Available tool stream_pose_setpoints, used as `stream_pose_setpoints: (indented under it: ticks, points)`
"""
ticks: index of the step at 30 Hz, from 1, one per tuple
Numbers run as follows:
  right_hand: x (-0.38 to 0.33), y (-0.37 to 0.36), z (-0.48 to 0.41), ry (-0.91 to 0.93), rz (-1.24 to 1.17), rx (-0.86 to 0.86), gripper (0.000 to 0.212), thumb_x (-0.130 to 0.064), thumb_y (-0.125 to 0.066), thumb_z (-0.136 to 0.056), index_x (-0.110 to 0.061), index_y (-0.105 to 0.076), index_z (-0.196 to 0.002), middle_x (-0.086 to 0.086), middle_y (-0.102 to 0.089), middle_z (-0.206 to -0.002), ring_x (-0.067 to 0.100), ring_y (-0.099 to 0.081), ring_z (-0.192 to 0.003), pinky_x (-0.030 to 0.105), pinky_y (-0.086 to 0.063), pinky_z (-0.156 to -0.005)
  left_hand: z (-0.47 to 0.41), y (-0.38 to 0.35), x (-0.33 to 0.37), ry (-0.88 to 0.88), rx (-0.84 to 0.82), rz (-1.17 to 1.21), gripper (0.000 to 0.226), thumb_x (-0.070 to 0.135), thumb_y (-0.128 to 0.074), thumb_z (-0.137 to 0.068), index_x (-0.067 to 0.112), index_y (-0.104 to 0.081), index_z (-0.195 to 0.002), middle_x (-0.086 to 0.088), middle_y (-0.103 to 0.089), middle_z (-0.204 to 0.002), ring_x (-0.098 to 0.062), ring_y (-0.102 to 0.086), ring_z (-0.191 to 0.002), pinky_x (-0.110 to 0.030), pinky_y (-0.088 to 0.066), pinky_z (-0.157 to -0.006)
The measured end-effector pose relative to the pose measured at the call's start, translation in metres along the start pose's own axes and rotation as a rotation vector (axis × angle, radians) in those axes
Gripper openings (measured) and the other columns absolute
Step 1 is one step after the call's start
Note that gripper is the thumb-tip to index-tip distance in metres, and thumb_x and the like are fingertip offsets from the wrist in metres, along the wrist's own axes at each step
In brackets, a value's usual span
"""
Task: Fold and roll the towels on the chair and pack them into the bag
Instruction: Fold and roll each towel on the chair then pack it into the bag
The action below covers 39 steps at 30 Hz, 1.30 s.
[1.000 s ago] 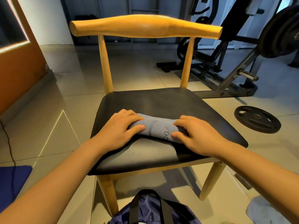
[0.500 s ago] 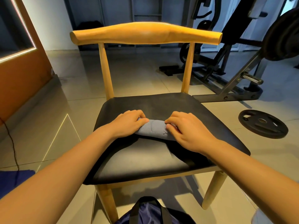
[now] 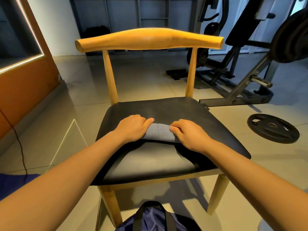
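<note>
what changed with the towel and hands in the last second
The left hand and right hand rolled the grey towel a little further toward the back of the chair and drew closer together, so less towel shows and its lettering is out of sight. Both still grip its ends. Chair and bag stayed put.

We see a grey-blue towel rolled into a tight bundle, lying crosswise at the middle of the wooden chair and its black padded seat. A dark blue bag with black straps sits on the floor just before the chair's front legs.
</note>
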State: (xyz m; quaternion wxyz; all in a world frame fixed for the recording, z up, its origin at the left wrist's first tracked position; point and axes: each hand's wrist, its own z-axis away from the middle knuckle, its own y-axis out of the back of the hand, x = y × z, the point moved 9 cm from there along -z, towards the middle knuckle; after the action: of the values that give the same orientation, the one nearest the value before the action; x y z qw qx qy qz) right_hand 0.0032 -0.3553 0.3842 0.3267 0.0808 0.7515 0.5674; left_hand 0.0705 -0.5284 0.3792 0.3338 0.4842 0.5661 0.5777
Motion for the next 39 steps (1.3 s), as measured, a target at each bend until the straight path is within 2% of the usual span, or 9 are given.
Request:
stream_pose_setpoints:
  ticks: [5, 12, 16, 19, 22, 25, 30, 35, 39]
  points:
    - [0.0, 0.005, 0.028, 0.044, -0.055, 0.029, 0.032, -0.038, -0.041, -0.107, -0.024, -0.069, -0.107, -0.005, -0.062, -0.098, 0.013, -0.056, -0.09, 0.033, -0.046, -0.079, 0.026, 0.013, 0.016, -0.021, 0.092, -0.026, 0.056, 0.059, -0.024, -0.104, 0.018, -0.058, -0.085, -0.001, -0.062, -0.079, -0.022, -0.059, -0.073, -0.042, -0.051, -0.074]
    - [-0.019, 0.009, 0.083, 0.08, -0.289, -0.034, 0.015, -0.04, -0.068, -0.093, -0.027, -0.071, -0.101, -0.008, -0.068, -0.095, 0.011, -0.063, -0.088, 0.036, -0.055, -0.077, 0.084, 0.021, 0.032, -0.114, 0.085, 0.437, 0.031, 0.053, -0.045, -0.102, 0.026, -0.056, -0.092, 0.006, -0.066, -0.089, -0.009, -0.063, -0.084, -0.034, -0.054, -0.073]
    - [-0.035, -0.009, 0.123, -0.075, -0.679, -0.271, 0.08, -0.056, -0.076, -0.075, -0.036, -0.043, -0.146, -0.012, -0.056, -0.131, 0.003, -0.059, -0.117, 0.022, -0.054, -0.083, 0.127, 0.023, 0.059, -0.261, -0.003, 0.513, 0.019, 0.048, -0.05, -0.102, 0.033, -0.056, -0.09, 0.014, -0.061, -0.087, -0.001, -0.062, -0.088, -0.016, -0.049, -0.066]
    - [-0.061, -0.039, 0.151, -0.097, -0.855, -0.484, 0.098, -0.048, -0.088, -0.073, -0.035, -0.034, -0.153, -0.005, -0.058, -0.139, 0.009, -0.062, -0.12, 0.031, -0.054, -0.098, 0.158, 0.019, 0.082, -0.335, -0.047, 0.516, 0.026, 0.051, -0.05, -0.101, 0.029, -0.057, -0.09, 0.01, -0.06, -0.084, -0.007, -0.063, -0.084, -0.025, -0.053, -0.063]
    - [-0.077, -0.06, 0.179, -0.089, -0.929, -0.527, 0.083, -0.031, -0.084, -0.077, -0.027, -0.043, -0.149, -0.002, -0.061, -0.14, 0.014, -0.062, -0.124, 0.041, -0.052, -0.105, 0.183, 0.014, 0.096, -0.395, -0.022, 0.47, 0.028, 0.047, -0.051, -0.103, 0.024, -0.059, -0.088, 0.004, -0.06, -0.08, -0.015, -0.06, -0.079, -0.037, -0.05, -0.066]
    - [-0.073, -0.072, 0.205, -0.143, -0.926, -0.487, 0.063, -0.032, -0.082, -0.081, -0.023, -0.055, -0.136, 0.004, -0.069, -0.125, 0.021, -0.069, -0.113, 0.044, -0.054, -0.101, 0.205, 0.002, 0.098, -0.402, -0.027, 0.49, 0.028, 0.047, -0.052, -0.102, 0.026, -0.058, -0.085, 0.004, -0.059, -0.076, -0.015, -0.056, -0.073, -0.036, -0.046, -0.064]
    - [-0.064, -0.088, 0.242, -0.191, -0.866, -0.362, 0.04, -0.032, -0.077, -0.09, -0.03, -0.066, -0.128, -0.002, -0.075, -0.115, 0.018, -0.072, -0.106, 0.039, -0.058, -0.094, 0.227, -0.038, 0.095, -0.349, -0.126, 0.437, 0.031, 0.05, -0.053, -0.101, 0.025, -0.059, -0.084, 0.003, -0.062, -0.078, -0.014, -0.057, -0.073, -0.036, -0.047, -0.067]
    - [-0.048, -0.139, 0.262, -0.313, -0.865, -0.376, 0.028, -0.026, -0.06, -0.103, -0.027, -0.068, -0.129, -0.002, -0.075, -0.116, 0.02, -0.07, -0.108, 0.04, -0.054, -0.095, 0.228, -0.1, 0.085, -0.281, -0.311, 0.36, 0.034, 0.057, -0.053, -0.098, 0.025, -0.065, -0.095, 0.007, -0.066, -0.089, -0.011, -0.059, -0.082, -0.036, -0.05, -0.075]
    - [-0.019, -0.197, 0.267, -0.464, -0.882, -0.367, 0.023, -0.016, -0.053, -0.103, -0.023, -0.072, -0.114, 0.001, -0.075, -0.099, 0.015, -0.066, -0.084, 0.029, -0.049, -0.075, 0.214, -0.164, 0.064, -0.155, -0.459, 0.356, 0.034, 0.056, -0.056, -0.097, 0.024, -0.066, -0.098, 0.006, -0.066, -0.095, -0.015, -0.061, -0.087, -0.038, -0.051, -0.079]
